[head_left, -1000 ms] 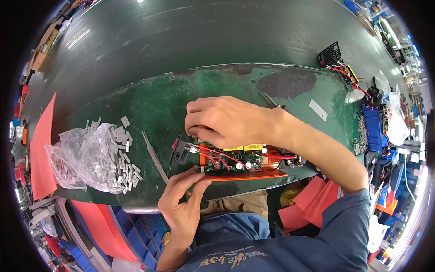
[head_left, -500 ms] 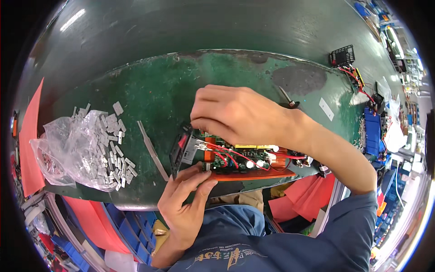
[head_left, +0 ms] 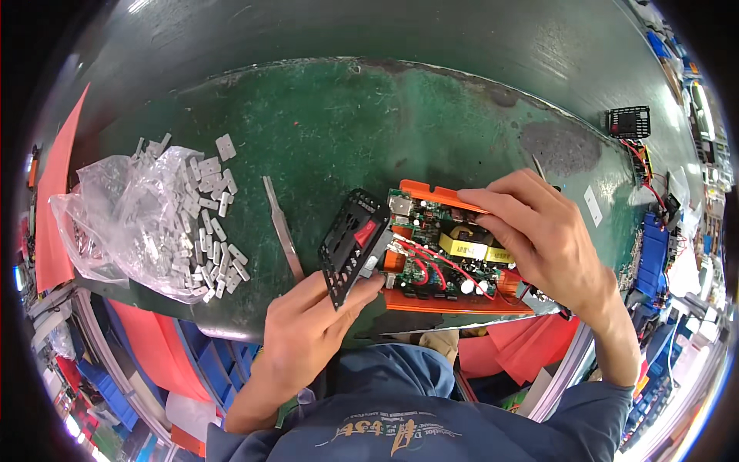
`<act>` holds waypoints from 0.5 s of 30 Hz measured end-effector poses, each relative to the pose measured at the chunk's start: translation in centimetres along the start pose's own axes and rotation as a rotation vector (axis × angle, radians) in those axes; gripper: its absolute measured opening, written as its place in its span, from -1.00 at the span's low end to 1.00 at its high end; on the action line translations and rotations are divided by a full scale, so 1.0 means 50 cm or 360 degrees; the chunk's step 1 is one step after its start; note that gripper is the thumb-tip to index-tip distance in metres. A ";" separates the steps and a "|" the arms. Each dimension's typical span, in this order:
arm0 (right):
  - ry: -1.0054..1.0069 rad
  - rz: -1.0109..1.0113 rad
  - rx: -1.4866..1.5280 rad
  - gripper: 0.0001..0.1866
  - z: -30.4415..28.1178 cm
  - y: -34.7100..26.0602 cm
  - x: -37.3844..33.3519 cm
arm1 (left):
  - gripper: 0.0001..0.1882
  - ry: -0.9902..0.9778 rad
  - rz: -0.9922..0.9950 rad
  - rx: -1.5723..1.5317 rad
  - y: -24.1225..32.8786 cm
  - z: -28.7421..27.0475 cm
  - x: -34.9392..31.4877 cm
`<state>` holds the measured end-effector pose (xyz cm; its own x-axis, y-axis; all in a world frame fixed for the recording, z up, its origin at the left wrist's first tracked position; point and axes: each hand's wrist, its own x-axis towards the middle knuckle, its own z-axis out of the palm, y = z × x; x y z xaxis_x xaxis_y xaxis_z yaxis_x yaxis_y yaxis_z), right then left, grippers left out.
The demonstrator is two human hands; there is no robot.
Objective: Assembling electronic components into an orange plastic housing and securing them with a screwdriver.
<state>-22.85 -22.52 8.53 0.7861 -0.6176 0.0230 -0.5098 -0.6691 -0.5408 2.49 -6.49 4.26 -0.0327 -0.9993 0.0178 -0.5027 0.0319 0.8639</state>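
An orange metal housing (head_left: 454, 304) lies on the green bench in front of me, a crowded circuit board (head_left: 431, 231) with a yellow-wrapped transformer inside it. Red wires run from the board toward a black end panel (head_left: 350, 239) with a red rocker switch. That panel stands tilted off the housing's left end, its lower part in the grip of my left hand (head_left: 312, 319). The fingers and thumb of my right hand (head_left: 546, 231) close on the far orange wall of the housing, covering part of the board's right side.
Metal tweezers (head_left: 283, 235) lie left of the panel. Beyond them is a clear plastic bag (head_left: 131, 215) with many small metal plates (head_left: 208, 181) spilled from it. A second black vented panel (head_left: 629, 122) with wires, a white strip (head_left: 592, 206) and a blue bin (head_left: 653, 254) are at the right.
My right hand has moved right, from above the panel end to the far housing wall, uncovering the board. The panel now leans with its outer face and red switch turned up. The view has shifted.
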 end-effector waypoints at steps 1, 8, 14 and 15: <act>0.0007 0.0007 -0.0021 -0.68 0.002 -0.001 -0.001 | -0.74 -0.0005 0.0001 0.0010 -0.002 -0.002 0.002; 0.0079 0.0007 -0.0296 -0.64 -0.013 -0.009 -0.007 | -0.63 0.0096 -0.0024 0.0097 0.010 0.012 -0.006; 0.0827 0.0760 -0.0417 -0.75 -0.056 -0.025 -0.140 | -0.68 0.0069 -0.0077 -0.0115 0.038 0.013 -0.007; 0.0825 0.1030 -0.0518 -0.78 -0.064 -0.039 -0.171 | -0.68 0.0062 -0.0053 -0.0126 0.042 0.018 -0.005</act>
<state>-29.68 -17.24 12.08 0.0931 -0.9719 0.2161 -0.9351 -0.1599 -0.3162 0.68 -6.14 5.64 0.0174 -0.9998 0.0069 -0.4328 -0.0013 0.9015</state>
